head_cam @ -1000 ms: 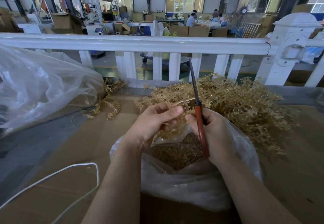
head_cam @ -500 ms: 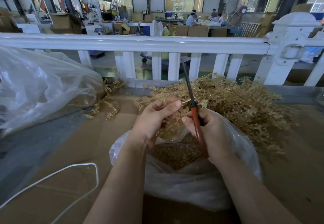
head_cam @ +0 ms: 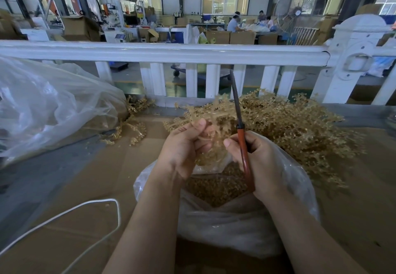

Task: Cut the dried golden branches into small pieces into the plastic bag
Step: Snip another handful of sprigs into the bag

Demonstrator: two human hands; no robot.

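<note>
Over the last second you drew the sprig further up through your left hand, whose thumb and fingers stayed pinched on its stem, so more frond stood above your knuckles than before. Your right hand kept its fingers wrapped around the orange-handled scissors, and the blades, which looked closed, tipped a little more upright beside the sprig. That read as feeding in fresh length for another snip. The plastic bag sat open just below both hands, already holding cut pieces, with the uncut pile behind it.
</note>
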